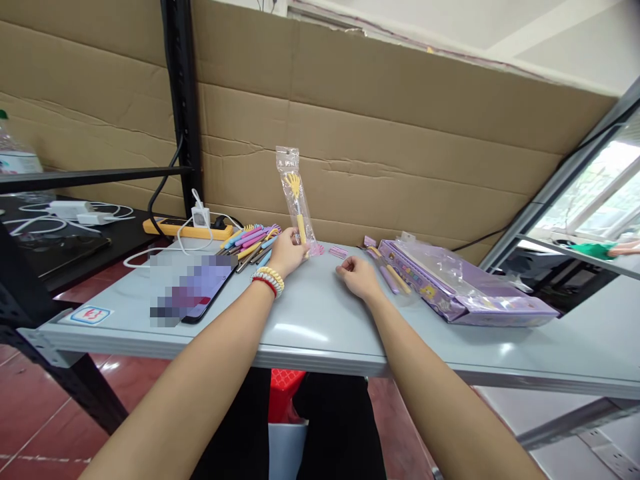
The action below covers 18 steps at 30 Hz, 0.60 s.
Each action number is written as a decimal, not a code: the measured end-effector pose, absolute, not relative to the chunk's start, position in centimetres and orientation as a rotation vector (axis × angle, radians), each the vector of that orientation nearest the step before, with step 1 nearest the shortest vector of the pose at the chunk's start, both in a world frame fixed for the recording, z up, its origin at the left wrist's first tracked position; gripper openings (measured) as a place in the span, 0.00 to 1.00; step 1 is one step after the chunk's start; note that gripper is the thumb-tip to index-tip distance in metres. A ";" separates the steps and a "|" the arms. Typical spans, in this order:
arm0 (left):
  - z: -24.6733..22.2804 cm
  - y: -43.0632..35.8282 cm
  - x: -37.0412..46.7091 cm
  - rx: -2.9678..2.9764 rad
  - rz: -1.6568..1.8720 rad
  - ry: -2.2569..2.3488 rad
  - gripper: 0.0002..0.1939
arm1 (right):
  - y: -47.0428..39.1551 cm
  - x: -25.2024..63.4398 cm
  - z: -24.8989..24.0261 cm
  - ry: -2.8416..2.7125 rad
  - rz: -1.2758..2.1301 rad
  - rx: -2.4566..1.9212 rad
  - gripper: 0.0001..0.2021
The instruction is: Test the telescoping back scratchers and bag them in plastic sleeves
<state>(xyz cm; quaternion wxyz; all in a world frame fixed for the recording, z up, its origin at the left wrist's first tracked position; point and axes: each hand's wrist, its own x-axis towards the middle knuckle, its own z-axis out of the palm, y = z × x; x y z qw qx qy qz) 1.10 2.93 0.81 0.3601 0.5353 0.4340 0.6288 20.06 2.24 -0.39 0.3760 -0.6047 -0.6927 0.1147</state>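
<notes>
My left hand [289,252] grips the lower end of a clear plastic sleeve [287,157], held upright. Inside it is a yellow hand-shaped stick [301,227]. Curled on the grey table, my right hand [358,276] has its fingers drawn together; whether they hold anything is too small to tell. Small pink pieces [339,252] lie between the hands. Left of my left hand is a pile of colourful sticks with metal shafts [250,241]. Packaged purple and yellow sticks [390,278] rest right of my right hand.
A phone [207,293] lies at the left of the table [310,337], near a yellow power strip [183,229] with white cables. An open purple box [450,287] with clear plastic stands at the right. Cardboard [400,153] walls the back.
</notes>
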 end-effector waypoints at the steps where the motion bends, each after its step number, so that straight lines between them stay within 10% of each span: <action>1: 0.8 3.0 1.1 1.395 1.613 1.135 0.17 | 2.3 20.1 -0.5 -1.792 0.295 -1.562 0.05; 18: 1.2 3.2 0.2 1.328 1.720 1.168 0.19 | 2.3 20.1 -0.6 -1.864 0.365 -1.619 0.05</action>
